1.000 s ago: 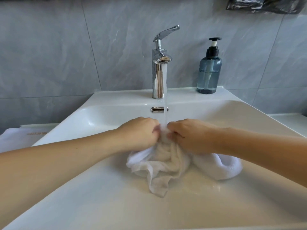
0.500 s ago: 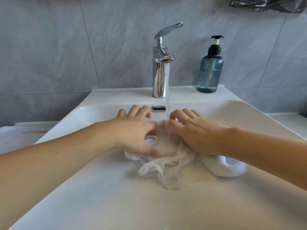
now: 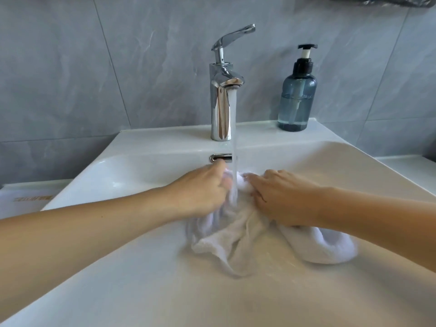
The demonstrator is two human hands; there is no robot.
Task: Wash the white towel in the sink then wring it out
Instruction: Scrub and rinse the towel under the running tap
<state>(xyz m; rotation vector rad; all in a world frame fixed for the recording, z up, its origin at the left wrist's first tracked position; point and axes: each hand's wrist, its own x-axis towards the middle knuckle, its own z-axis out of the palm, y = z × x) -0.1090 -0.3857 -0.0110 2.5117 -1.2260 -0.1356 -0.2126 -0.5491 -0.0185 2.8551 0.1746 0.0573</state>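
Observation:
The white towel (image 3: 236,239) lies bunched and wet in the white sink (image 3: 141,267), under the running stream from the chrome faucet (image 3: 221,107). My left hand (image 3: 200,192) grips the towel's left side, fingers curled into the cloth beside the water stream. My right hand (image 3: 280,197) grips the towel's right side, fingers curled down over a fold. A thick rolled end of the towel (image 3: 330,249) sticks out to the right under my right forearm. The faucet lever is raised.
A blue pump soap bottle (image 3: 296,100) stands on the sink's back ledge, right of the faucet. The overflow slot (image 3: 220,158) sits just behind my hands. A white surface with gold print (image 3: 26,199) adjoins the sink on the left. Grey tiled wall behind.
Both hands spread their fingers over the towel half a second ago and have now curled back onto it, a little further toward the back of the sink. The towel has shifted slightly.

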